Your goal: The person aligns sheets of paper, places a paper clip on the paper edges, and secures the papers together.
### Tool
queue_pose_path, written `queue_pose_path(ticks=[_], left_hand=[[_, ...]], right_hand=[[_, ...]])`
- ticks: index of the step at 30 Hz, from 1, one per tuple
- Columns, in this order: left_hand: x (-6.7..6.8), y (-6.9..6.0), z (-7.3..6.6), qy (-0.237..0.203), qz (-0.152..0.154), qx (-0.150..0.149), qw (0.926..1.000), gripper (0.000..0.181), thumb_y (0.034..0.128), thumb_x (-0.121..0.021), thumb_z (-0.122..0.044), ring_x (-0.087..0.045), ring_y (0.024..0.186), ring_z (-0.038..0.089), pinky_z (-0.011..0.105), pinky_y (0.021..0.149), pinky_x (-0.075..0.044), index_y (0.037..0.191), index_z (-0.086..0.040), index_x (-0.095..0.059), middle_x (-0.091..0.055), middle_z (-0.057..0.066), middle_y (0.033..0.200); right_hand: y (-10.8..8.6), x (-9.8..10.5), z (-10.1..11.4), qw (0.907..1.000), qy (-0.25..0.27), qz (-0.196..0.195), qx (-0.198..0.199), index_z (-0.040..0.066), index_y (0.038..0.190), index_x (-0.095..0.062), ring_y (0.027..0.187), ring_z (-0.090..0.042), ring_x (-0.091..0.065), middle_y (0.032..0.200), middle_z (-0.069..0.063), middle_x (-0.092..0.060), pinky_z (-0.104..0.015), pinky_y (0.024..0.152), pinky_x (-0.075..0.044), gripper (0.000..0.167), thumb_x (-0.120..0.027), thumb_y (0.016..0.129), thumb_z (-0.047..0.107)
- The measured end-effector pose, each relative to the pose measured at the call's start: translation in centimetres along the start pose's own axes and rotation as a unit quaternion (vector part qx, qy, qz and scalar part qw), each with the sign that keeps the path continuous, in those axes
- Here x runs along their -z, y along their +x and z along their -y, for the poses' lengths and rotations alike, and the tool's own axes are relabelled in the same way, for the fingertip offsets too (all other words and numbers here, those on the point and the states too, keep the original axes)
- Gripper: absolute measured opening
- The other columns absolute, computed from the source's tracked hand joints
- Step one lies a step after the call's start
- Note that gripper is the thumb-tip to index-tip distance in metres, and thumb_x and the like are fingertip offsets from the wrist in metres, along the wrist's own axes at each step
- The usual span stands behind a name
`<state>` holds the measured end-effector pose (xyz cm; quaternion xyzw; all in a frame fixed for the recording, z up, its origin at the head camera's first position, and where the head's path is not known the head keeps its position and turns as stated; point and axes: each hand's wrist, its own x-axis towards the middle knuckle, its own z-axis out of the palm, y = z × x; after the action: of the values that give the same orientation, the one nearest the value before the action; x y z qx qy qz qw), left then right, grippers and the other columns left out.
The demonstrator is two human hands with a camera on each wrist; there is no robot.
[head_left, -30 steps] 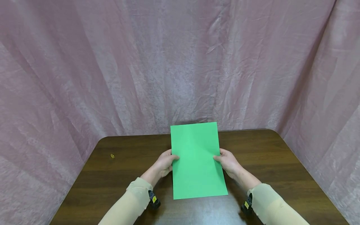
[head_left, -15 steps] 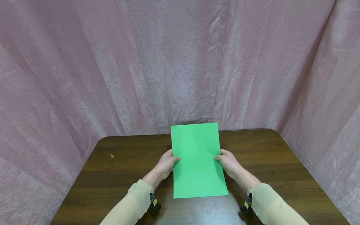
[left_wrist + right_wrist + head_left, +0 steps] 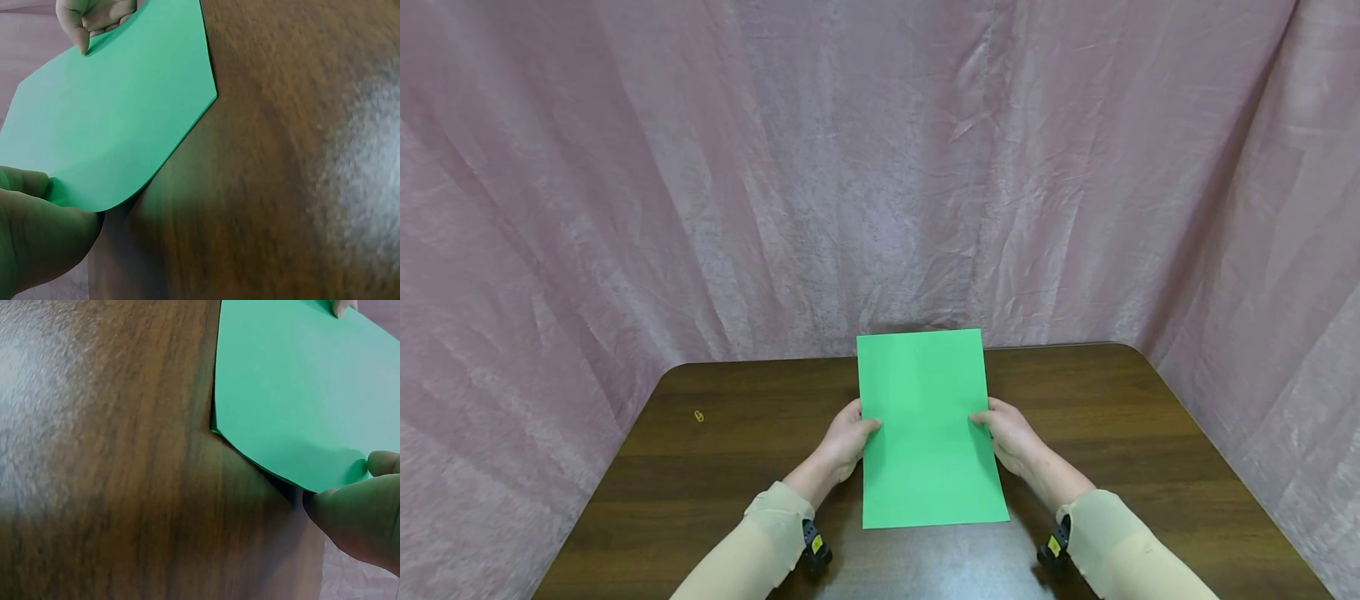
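Note:
A green sheet of paper (image 3: 928, 467) is held upright in portrait between both hands, its far end tilted up and its near edge low over the table. My left hand (image 3: 844, 442) pinches the left long edge, thumb on top and fingers behind. On the opposite edge my right hand (image 3: 1013, 437) grips the same way. Both wrist views show the paper (image 3: 119, 112) bowing slightly at the pinched edges, with its near corner (image 3: 219, 428) at or close to the tabletop. The fingers behind the sheet are mostly hidden.
A small yellow paper clip (image 3: 699, 416) lies on the left part of the brown wooden table (image 3: 647, 517). Pink curtains (image 3: 880, 167) hang behind and beside the table. A dark device with a yellow mark (image 3: 817, 546) sits at each wrist.
The left hand and forearm have shifted slightly to the right. The paper's top edge has come down a little, and both hands keep their grip.

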<state>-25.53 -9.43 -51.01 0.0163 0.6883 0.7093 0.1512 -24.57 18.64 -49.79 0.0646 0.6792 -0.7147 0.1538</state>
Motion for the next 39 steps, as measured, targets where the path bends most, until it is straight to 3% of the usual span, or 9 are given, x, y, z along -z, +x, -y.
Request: queue_pose_path(ticks=[16, 21, 26, 39], left_hand=[[-0.3, 0.2, 0.4, -0.003, -0.016, -0.004, 0.9999, 0.051, 0.1046, -0.048, -0.006, -0.055, 0.123, 0.034, 0.047, 0.098, -0.05, 0.153, 0.003, -0.035, -0.047, 0.023, 0.148], [-0.4, 0.3, 0.7, -0.012, -0.024, 0.001, 0.9996, 0.055, 0.1004, -0.043, -0.005, -0.048, 0.128, 0.036, 0.049, 0.102, -0.046, 0.154, 0.004, -0.033, -0.039, 0.025, 0.152], [-0.4, 0.3, 0.7, -0.035, -0.032, 0.006, 0.9989, 0.059, 0.0966, -0.038, -0.003, -0.038, 0.135, 0.036, 0.053, 0.11, -0.037, 0.155, 0.004, -0.032, -0.031, 0.025, 0.158], [-0.7, 0.3, 0.8, -0.034, -0.044, 0.005, 0.9984, 0.06, 0.0953, -0.038, -0.003, -0.032, 0.139, 0.036, 0.055, 0.113, -0.031, 0.154, 0.003, -0.035, -0.027, 0.024, 0.161]], right_hand=[[-0.1, -0.1, -0.4, 0.9995, -0.024, -0.005, 0.017, -0.01, 0.155, -0.025, 0.125, -0.036, -0.047, 0.148, -0.027, -0.039, -0.047, 0.101, -0.042, 0.053, -0.044, 0.107, 0.006], [-0.2, 0.1, -0.7, 0.9994, -0.026, -0.001, 0.024, -0.01, 0.152, -0.031, 0.118, -0.033, -0.054, 0.142, -0.027, -0.046, -0.045, 0.096, -0.047, 0.049, -0.044, 0.108, 0.006], [-0.2, 0.2, -0.9, 0.9993, -0.025, 0.0, 0.027, -0.011, 0.152, -0.032, 0.117, -0.032, -0.055, 0.142, -0.027, -0.047, -0.044, 0.096, -0.047, 0.048, -0.044, 0.108, 0.007], [-0.4, 0.1, -1.1, 0.9988, -0.027, -0.004, 0.04, -0.011, 0.149, -0.035, 0.117, -0.032, -0.057, 0.141, -0.027, -0.05, -0.044, 0.095, -0.05, 0.047, -0.049, 0.107, 0.008]])
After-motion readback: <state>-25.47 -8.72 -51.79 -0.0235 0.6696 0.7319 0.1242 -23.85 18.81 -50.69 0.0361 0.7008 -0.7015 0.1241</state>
